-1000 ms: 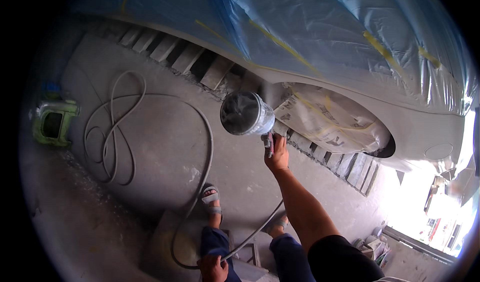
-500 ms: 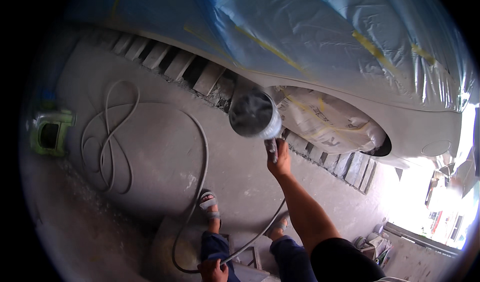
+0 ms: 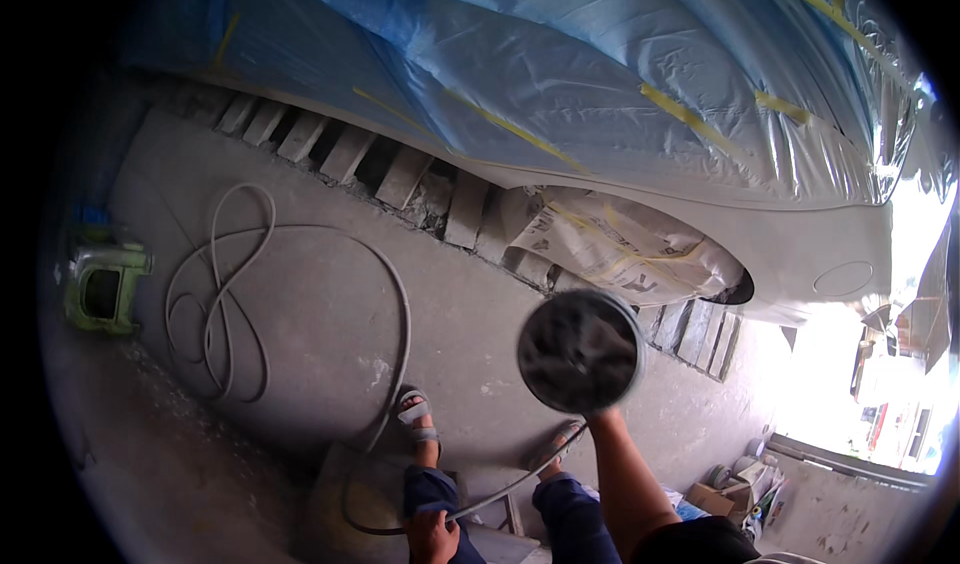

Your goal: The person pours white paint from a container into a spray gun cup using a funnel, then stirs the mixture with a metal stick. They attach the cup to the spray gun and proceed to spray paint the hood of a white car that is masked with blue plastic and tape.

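The dark-topped cup (image 3: 580,352), contents unclear, covers my right hand (image 3: 603,416), grip I can't tell; my left hand (image 3: 432,537) curls round the hose (image 3: 407,319)

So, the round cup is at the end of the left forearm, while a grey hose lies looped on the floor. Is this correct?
No: the head view shows the round cup at the end of the right forearm, not the left. The grey hose lies looped on the floor.

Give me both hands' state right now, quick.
Left hand: closed, apparently on the grey hose.
Right hand: mostly hidden behind the round cup; open or closed cannot be told.
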Available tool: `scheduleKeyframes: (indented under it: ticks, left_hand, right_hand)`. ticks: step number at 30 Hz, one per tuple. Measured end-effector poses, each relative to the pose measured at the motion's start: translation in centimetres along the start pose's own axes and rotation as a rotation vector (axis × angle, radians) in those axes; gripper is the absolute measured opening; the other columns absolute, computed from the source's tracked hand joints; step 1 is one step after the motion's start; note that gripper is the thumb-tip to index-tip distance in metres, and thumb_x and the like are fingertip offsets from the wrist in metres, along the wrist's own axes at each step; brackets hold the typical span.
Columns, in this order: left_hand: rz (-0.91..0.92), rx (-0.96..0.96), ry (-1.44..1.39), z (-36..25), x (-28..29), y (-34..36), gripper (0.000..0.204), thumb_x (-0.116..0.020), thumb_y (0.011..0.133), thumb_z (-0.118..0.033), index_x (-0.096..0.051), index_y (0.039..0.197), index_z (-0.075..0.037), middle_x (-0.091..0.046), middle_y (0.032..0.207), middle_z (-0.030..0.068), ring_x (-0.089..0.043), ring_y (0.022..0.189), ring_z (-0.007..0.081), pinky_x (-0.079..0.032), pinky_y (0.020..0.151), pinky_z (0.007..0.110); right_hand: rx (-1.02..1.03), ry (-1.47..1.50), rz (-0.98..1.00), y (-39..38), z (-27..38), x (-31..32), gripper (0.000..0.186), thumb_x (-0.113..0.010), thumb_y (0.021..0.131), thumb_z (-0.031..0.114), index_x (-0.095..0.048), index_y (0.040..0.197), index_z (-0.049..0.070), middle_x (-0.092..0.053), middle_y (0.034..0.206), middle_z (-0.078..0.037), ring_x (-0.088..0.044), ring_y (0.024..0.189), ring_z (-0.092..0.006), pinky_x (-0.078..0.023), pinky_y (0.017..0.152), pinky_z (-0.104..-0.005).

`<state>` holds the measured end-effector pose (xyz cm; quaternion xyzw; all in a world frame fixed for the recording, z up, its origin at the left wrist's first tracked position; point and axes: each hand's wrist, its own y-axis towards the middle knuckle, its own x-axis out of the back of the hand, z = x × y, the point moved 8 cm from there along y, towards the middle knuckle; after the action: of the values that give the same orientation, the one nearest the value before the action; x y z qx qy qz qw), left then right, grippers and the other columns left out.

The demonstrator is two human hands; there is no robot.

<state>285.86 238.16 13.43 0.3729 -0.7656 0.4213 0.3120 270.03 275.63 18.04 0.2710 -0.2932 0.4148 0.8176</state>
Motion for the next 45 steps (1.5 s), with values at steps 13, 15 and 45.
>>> scheduleKeyframes:
  ticks: [13,15,45]
  left_hand:
    - [0.037,0.071,0.093,1.8,0.9,1.0,0.02,-0.069,0.066,-0.021,-0.061,0.08,-0.009,-0.059,0.079,0.0109,-0.055,0.084,0.0318,-0.039,0.077,0.047]
    - [0.015,0.051,0.1,1.6,0.6,0.9,0.02,-0.069,0.067,-0.022,-0.061,0.08,-0.009,-0.059,0.08,0.0112,-0.055,0.084,0.0318,-0.039,0.078,0.047]
    - [0.166,-0.438,0.425,0.0,0.8,-0.9,0.021,-0.063,0.078,-0.028,-0.062,0.079,-0.008,-0.062,0.078,0.0159,-0.059,0.071,0.0351,-0.045,0.063,0.045]
  right_hand:
    - [0.026,0.199,0.271,5.7,3.2,-15.6,0.054,-0.058,0.076,0.005,-0.038,0.126,0.006,-0.052,0.11,-0.022,-0.052,0.098,-0.0438,-0.048,0.076,-0.0459]
    - [0.022,0.208,0.27,4.6,2.5,-12.6,0.058,-0.06,0.075,0.006,-0.039,0.129,0.006,-0.053,0.112,-0.022,-0.053,0.101,-0.0418,-0.048,0.079,-0.0438]
    - [-0.396,0.842,-0.193,-4.7,-8.5,16.7,0.005,-0.057,0.082,0.008,-0.061,0.083,0.004,-0.06,0.078,-0.005,-0.057,0.074,-0.016,-0.045,0.066,-0.0305]
